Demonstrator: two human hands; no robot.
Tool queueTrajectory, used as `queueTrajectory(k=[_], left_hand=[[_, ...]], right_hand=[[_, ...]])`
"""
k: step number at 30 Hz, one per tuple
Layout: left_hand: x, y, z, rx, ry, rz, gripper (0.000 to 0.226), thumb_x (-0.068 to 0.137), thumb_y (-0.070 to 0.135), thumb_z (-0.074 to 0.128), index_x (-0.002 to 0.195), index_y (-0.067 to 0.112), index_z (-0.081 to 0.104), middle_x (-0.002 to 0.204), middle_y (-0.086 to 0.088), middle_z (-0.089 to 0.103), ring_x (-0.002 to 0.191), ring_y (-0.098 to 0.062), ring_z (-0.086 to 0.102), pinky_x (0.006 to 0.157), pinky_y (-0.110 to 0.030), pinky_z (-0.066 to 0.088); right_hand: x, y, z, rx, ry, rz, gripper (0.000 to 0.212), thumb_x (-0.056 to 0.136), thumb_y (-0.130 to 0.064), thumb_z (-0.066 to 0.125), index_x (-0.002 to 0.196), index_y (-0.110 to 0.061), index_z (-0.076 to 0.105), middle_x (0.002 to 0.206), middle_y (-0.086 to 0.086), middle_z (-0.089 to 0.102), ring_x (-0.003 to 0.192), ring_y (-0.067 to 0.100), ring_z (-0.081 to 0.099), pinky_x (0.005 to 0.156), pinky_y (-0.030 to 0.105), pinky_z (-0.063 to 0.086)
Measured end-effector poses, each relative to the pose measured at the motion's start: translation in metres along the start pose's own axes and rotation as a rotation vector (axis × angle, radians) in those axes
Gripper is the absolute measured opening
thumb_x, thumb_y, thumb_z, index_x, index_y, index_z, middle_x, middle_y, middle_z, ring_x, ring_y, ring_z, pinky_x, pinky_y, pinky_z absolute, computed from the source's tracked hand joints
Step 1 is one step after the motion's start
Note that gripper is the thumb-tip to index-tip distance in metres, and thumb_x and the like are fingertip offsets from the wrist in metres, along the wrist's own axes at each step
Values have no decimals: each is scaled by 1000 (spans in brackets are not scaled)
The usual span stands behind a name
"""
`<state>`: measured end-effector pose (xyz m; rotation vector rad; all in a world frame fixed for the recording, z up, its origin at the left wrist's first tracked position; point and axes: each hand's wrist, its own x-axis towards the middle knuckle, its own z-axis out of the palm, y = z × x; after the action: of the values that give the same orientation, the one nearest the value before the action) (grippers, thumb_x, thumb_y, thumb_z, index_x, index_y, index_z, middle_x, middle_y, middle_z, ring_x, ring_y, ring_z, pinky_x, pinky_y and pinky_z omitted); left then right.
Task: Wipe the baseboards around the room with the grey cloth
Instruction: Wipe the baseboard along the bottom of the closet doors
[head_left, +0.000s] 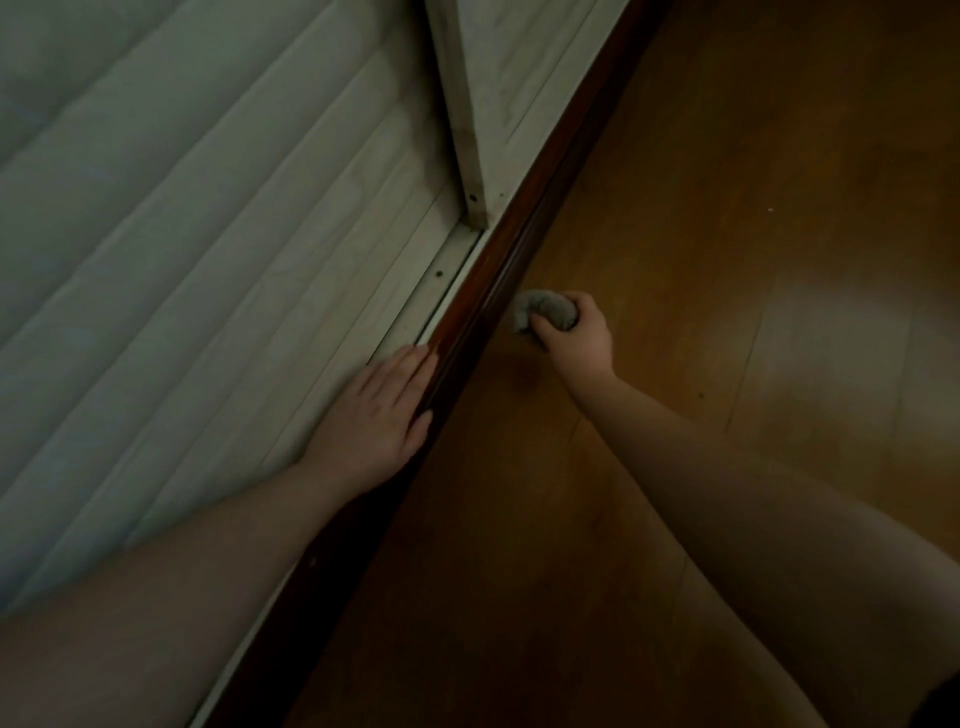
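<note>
On the far left is a pale wall (156, 234) made of long, flat boards with thin grooves between them, and the paint looks smooth and a bit greenish in the dim light. A white post (470, 104) with square edges stands up from it near the top, with 1 small dark screw hole near its foot.

The left hand (382, 415) lies flat on the wall, its fingers straight and close together — it holds nothing. The thumb touches the top edge of the baseboard (498, 270). The baseboard is a long strip of dark red-brown wood, shiny and smooth, running in a slant from the bottom left up to the top right.

To the right of it, the right hand (571, 332) is curled tight round the grey cloth (540, 312). The cloth is soft and scrunched into a small round lump — it sits low down, just beside the baseboard, near the floor. I cannot tell if it touches the wood.

The floor (753, 364) is smooth brown wooden planks with a pale shine on the right.
</note>
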<state>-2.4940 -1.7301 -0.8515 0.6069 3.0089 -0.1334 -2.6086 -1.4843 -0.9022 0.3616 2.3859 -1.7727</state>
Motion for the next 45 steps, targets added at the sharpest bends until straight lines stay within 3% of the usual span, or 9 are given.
queueTrajectory(k=[3, 7, 11, 20, 25, 29, 36, 43, 45], left_hand=[[66, 2, -15, 70, -17, 80, 65, 100, 41, 19, 155, 6, 27, 161, -14, 30, 150, -26, 24, 123, -45, 18], [133, -6, -13, 269, -105, 216, 64, 105, 43, 24, 159, 12, 10, 167, -7, 10, 154, -20, 4, 124, -39, 0], [164, -9, -8, 121, -110, 161, 65, 105, 46, 29, 159, 12, 14, 167, -6, 11, 154, -19, 3, 122, -34, -3], [178, -16, -1, -60, -68, 87, 73, 99, 50, 23, 158, 7, 17, 167, -10, 10, 153, -22, 8, 124, -35, 9], [181, -17, -9, -40, -223, 104, 80, 99, 53, 26, 159, 3, 6, 167, -12, -3, 154, -23, -2, 125, -41, 10], [179, -17, -16, -84, -312, 91, 81, 101, 56, 21, 158, 4, 0, 167, -12, -7, 154, -24, -6, 125, -44, 9], [177, -16, -24, -160, -323, 81, 72, 103, 50, 11, 158, 5, 0, 167, -11, -6, 153, -20, -6, 125, -35, -3], [178, -18, -7, -177, -184, 98, 60, 106, 37, 21, 157, 3, 19, 166, -12, 14, 153, -24, 13, 124, -39, 13], [181, -18, -3, -146, -126, 116, 58, 107, 34, 22, 155, 2, 24, 164, -14, 18, 152, -25, 17, 125, -36, 9]], right_hand=[[-6, 11, -3, 16, 9, 19, 41, 85, -35, 71, 121, -28, 53, 121, 1, 57, 105, 18, 60, 91, 42, 55], [-13, 24, -9, -14, -9, 2, 36, 85, -34, 72, 115, -32, 53, 120, -1, 58, 103, 16, 60, 88, 41, 57], [-11, 30, -18, -61, -55, -35, 35, 87, -36, 71, 116, -30, 52, 123, 0, 56, 104, 15, 59, 90, 38, 55], [35, 18, -5, -36, -25, -116, 35, 89, -22, 70, 118, -25, 52, 113, -7, 48, 100, 2, 48, 79, 4, 37], [39, -13, -19, -10, -49, 2, 36, 90, -23, 69, 122, -22, 52, 114, -7, 47, 101, 1, 48, 82, 7, 37], [50, -35, -63, -146, -120, 24, 42, 88, -24, 72, 124, -19, 54, 112, -8, 46, 98, 1, 46, 74, -1, 33], [88, -90, -129, -432, -214, -59, 46, 83, -28, 76, 124, -19, 57, 107, -5, 44, 96, 10, 47, 85, 26, 40], [112, -69, -81, -443, -290, -170, 50, 76, -27, 83, 119, -17, 59, 105, -5, 44, 94, 9, 46, 81, 23, 37], [122, -49, -54, -413, -303, -205, 48, 75, -23, 83, 117, -15, 60, 105, -5, 44, 97, 10, 46, 83, 23, 37]])
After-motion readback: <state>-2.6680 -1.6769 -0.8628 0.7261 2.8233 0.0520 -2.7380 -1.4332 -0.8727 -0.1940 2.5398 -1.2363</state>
